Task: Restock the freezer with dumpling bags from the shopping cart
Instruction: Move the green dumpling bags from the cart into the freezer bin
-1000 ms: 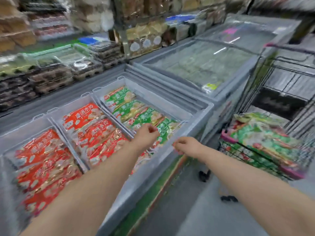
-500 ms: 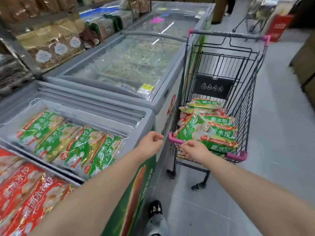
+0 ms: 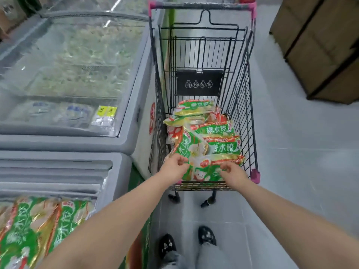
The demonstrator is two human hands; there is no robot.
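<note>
Top bag (image 3: 202, 150) likely slick, floppy, weighty; fingers of left hand (image 3: 173, 166) and right hand (image 3: 233, 174) pinch its near edge.

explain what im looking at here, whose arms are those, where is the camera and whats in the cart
There is no machine here. A person wears one wide-angle camera on the head, so the single picture looks forward and down along their own bare arms to their shoes on the floor. Ahead stands a wire shopping cart holding a pile of green dumpling bags. The left hand pinches the left edge of the nearest bag, and the right hand curls its fingers onto that bag's near right part. To the left is an open freezer with more green bags inside, and beyond it a second freezer under a closed glass lid. Brown cartons stand at the far right.
</note>
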